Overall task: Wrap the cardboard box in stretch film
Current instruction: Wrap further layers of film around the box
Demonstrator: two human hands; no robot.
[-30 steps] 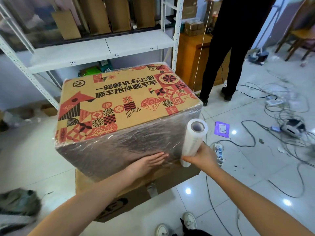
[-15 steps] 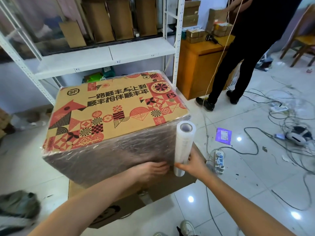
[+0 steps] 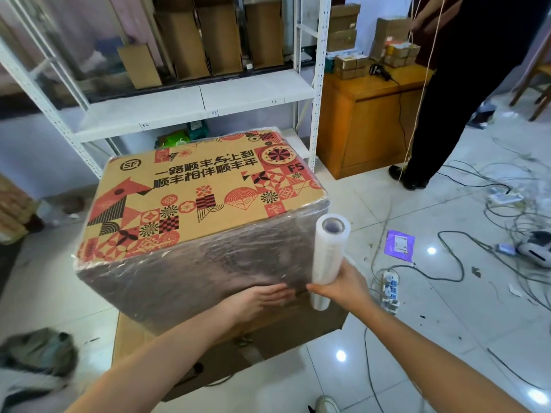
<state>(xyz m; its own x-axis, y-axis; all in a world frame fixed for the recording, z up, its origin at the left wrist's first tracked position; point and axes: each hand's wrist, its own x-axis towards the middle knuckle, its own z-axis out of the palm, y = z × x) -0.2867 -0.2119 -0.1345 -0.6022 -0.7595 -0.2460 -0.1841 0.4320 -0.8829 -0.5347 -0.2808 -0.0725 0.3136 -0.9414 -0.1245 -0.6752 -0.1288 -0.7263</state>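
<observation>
A big printed cardboard box (image 3: 205, 198) stands on a flattened carton, its near side covered in shiny stretch film (image 3: 208, 269). My left hand (image 3: 259, 299) presses flat with straight fingers on the film low on that near side. My right hand (image 3: 343, 289) grips the white roll of stretch film (image 3: 328, 254) around its lower part, holding it upright at the box's near right corner. Film runs from the roll onto the box.
A flattened brown carton (image 3: 268, 338) lies under the box. White metal shelving (image 3: 196, 105) stands behind it, a wooden cabinet (image 3: 366, 126) to the right. A person in black (image 3: 459, 93) stands there. Cables and a power strip (image 3: 390, 289) litter the floor on the right.
The roll has stayed at the box's near right corner in my right hand. My left hand has kept to the film beside the roll, its fingers now flat again.
</observation>
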